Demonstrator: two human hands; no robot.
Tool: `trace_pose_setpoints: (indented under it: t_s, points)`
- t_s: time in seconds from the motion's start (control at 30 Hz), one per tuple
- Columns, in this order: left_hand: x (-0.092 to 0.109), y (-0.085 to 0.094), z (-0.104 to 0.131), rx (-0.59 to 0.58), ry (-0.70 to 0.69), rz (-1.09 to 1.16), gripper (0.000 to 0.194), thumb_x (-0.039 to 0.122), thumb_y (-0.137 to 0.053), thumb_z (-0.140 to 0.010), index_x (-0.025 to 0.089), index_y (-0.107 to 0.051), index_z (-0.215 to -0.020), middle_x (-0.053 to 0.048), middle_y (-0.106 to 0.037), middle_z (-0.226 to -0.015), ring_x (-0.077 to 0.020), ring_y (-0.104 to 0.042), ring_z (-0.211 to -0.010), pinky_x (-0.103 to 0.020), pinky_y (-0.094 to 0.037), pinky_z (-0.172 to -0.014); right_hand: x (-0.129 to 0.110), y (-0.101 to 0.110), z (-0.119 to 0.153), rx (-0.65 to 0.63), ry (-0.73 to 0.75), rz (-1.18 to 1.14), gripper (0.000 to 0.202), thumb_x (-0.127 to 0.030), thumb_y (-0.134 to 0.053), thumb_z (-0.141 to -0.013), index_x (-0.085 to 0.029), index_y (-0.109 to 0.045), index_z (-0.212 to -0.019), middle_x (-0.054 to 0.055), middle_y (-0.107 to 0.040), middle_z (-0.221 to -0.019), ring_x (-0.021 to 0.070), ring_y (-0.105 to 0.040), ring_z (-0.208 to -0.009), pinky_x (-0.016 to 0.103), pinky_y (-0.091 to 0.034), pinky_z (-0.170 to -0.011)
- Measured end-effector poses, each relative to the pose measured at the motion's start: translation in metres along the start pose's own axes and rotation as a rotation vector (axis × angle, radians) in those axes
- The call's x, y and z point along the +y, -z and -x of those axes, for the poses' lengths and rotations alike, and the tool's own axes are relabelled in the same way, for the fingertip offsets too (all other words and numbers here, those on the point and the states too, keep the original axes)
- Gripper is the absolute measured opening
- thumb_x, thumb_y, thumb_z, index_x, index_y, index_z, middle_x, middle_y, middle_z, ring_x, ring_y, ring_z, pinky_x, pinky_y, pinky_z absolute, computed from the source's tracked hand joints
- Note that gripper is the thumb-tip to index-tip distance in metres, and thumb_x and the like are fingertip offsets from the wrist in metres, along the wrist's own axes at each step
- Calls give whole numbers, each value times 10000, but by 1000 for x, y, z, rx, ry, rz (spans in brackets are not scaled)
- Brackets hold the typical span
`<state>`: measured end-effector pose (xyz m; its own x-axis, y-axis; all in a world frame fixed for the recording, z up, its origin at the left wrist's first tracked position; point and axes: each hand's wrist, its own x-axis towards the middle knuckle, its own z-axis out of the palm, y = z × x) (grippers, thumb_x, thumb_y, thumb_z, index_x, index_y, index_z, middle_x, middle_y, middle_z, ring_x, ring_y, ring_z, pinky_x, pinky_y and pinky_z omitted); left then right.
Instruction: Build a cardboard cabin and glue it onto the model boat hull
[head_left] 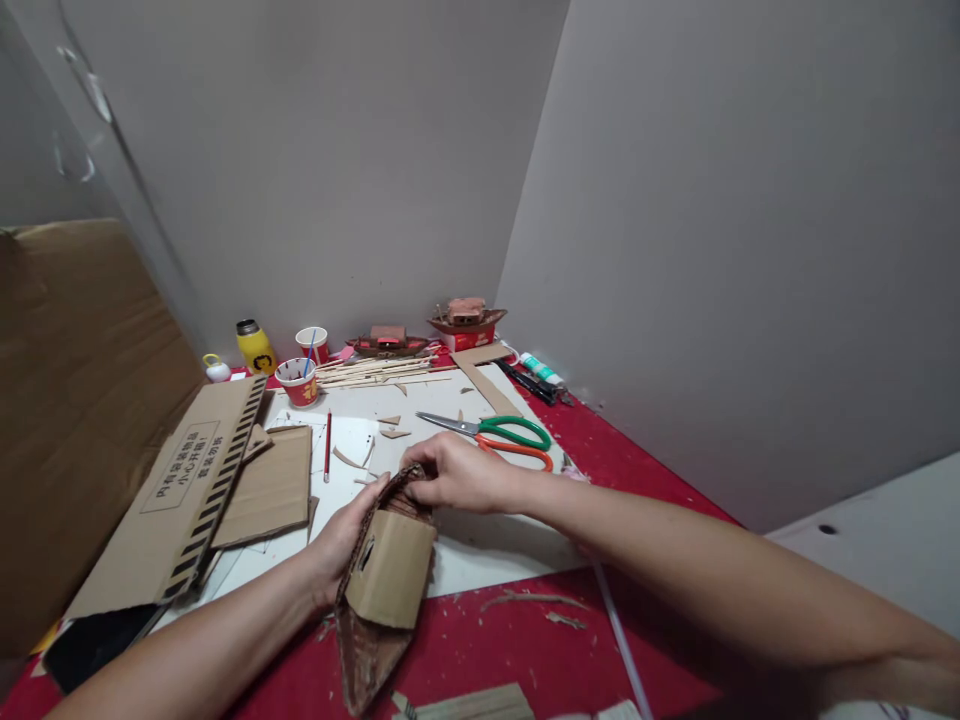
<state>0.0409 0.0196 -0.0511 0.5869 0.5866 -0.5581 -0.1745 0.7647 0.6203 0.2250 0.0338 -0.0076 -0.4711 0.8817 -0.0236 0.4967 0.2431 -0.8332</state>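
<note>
Red table (540,650). On it, left, striped carton (187,480), black print: 内有袋装物品 / 小心开箱! / 套装勿拆. Card boat (371,665) at the near edge of the white board (495,555), tilted, tan cabin (397,575) inside. Left hand (341,550) curled round its side; right hand (457,475) pinching the far end between thumb and fingers. Scissors (469,428) just beyond. Red-white cup (302,390), gold mark, no legible lettering.

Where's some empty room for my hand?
The white board beside the held boat, this side of the right forearm; the red tabletop right of the pale strip. It's crowded at the back: cups, sticks, little boats.
</note>
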Motion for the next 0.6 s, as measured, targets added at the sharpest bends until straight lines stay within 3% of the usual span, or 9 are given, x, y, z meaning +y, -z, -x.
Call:
trace_pose_setpoints:
  t_s: [0.13, 0.23, 0.37, 0.6]
  points:
    - [-4, -4, 3, 70, -45, -19, 347, 469, -634, -854, 141, -690, -952, -76, -766, -745, -172, -689, -584, -243, -516, -584, 5, -10, 0, 47, -19, 7, 157, -52, -555, -664, -137, -665, -738, -32, -593, -642, 111, -525, -625, 210, -393, -583]
    - [-4, -5, 3, 69, -8, -23, 419, 519, -614, -849, 115, -698, -918, -101, -761, -733, -182, -686, -572, -249, -514, -566, 4, -9, -1, 61, -48, -5, 142, -61, -556, -667, -141, -647, -740, -35, -571, -633, 108, -511, -612, 208, -383, -564]
    - [1, -6, 2, 12, 53, 0, 531, 577, -503, -880, 85, -703, -893, -131, -744, -705, -203, -673, -551, -286, -519, -556, -7, 5, 5, -20, -66, -40, 86, -123, -562, -701, -160, -625, -747, -49, -558, -606, 103, -514, -564, 203, -378, -523]
    - [3, -1, -1, 36, 39, 15, 496, 552, -546, -864, 85, -706, -914, -124, -754, -728, -211, -682, -564, -293, -526, -574, -14, 10, 14, 49, -75, 47, 166, -35, -512, -646, -181, -481, -576, -78, -425, -526, 79, -378, -531, 210, -280, -512]
